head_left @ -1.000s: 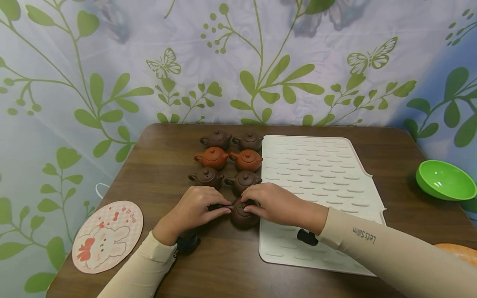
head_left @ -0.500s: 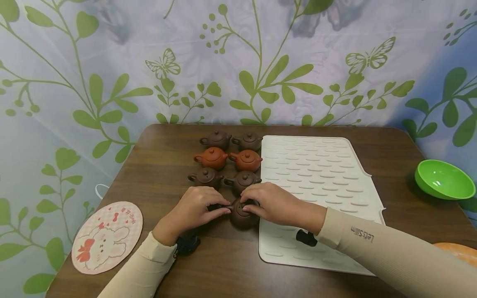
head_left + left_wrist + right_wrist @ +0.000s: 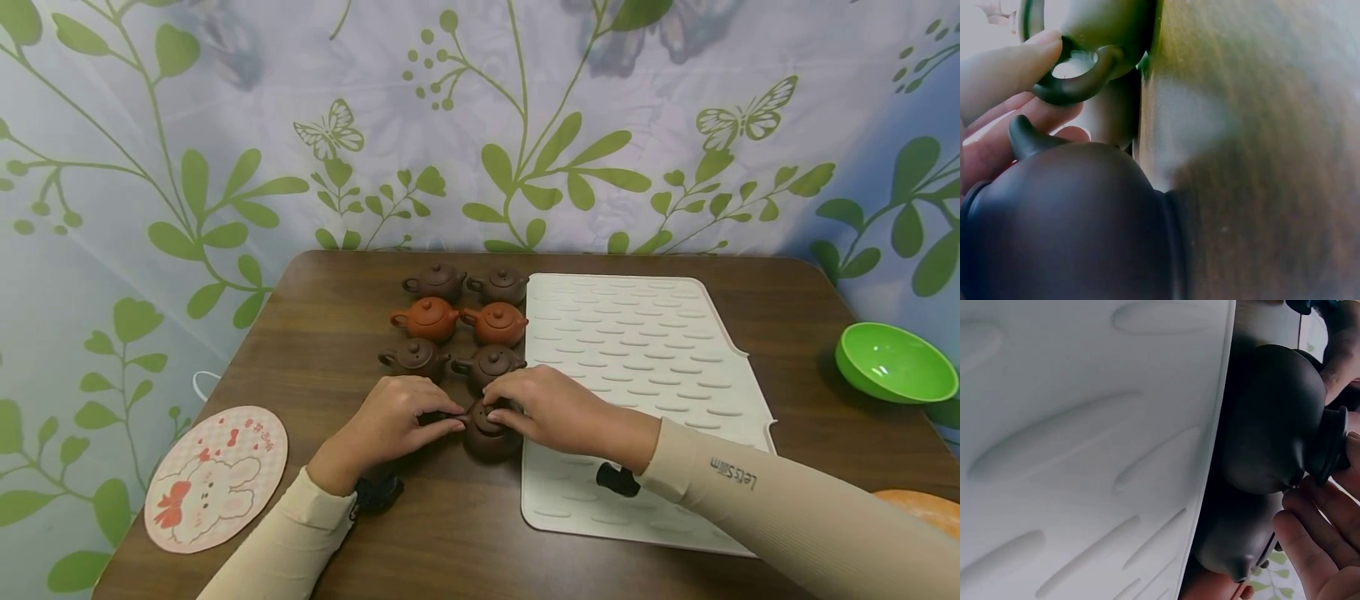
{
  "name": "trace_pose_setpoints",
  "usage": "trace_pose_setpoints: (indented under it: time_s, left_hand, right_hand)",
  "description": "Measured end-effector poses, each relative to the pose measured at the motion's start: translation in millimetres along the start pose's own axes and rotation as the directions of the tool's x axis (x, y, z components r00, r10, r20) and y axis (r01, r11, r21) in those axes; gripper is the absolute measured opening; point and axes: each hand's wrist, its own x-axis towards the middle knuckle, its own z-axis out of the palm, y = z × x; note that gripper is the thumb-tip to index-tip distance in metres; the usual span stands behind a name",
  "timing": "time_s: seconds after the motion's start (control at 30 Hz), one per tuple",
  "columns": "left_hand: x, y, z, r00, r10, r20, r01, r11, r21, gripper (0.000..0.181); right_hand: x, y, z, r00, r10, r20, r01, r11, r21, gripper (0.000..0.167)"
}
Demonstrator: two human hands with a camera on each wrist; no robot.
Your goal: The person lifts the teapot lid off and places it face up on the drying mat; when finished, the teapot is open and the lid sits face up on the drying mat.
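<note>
Nearest of several small clay teapots is a dark brown teapot [image 3: 487,443], at the front of the right column. My left hand [image 3: 401,419] pinches its loop handle [image 3: 1088,84] between thumb and fingers. My right hand [image 3: 551,404] reaches over from the right and holds its lid [image 3: 1333,447] by the top. In the right wrist view the lid stands out from the teapot's mouth, its collar partly showing. The teapot's base rests on the table. Right behind it is another dark teapot [image 3: 491,364]. A third dark teapot [image 3: 1079,225] fills the left wrist view's foreground.
Two orange teapots [image 3: 495,322] and more dark ones [image 3: 435,282] stand behind in pairs. A white ridged mat [image 3: 630,333] lies right of them. A green bowl [image 3: 896,362] and an orange item [image 3: 918,506] are far right. A round rabbit mat [image 3: 217,479] lies left.
My right hand's thumb and fingertips have risen very slightly with the lid. The left hand and the teapots have stayed in place.
</note>
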Motion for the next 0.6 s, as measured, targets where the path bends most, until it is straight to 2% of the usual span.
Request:
trace_pose_setpoints:
  time_s: [0.3,0.6]
  left_hand:
    - [0.8,0.0,-0.3,1.000,0.005,-0.005,-0.005,1.000,0.004,0.012]
    - [0.3,-0.2,-0.8,1.000,-0.002,0.001,0.002,1.000,0.005,0.012]
  right_hand:
    - [-3.8,-1.1,-8.0,1.000,-0.010,-0.026,0.009,1.000,-0.010,0.019]
    - [-13.9,2.9,-18.6,0.996,-0.036,-0.085,0.036,0.999,0.005,0.018]
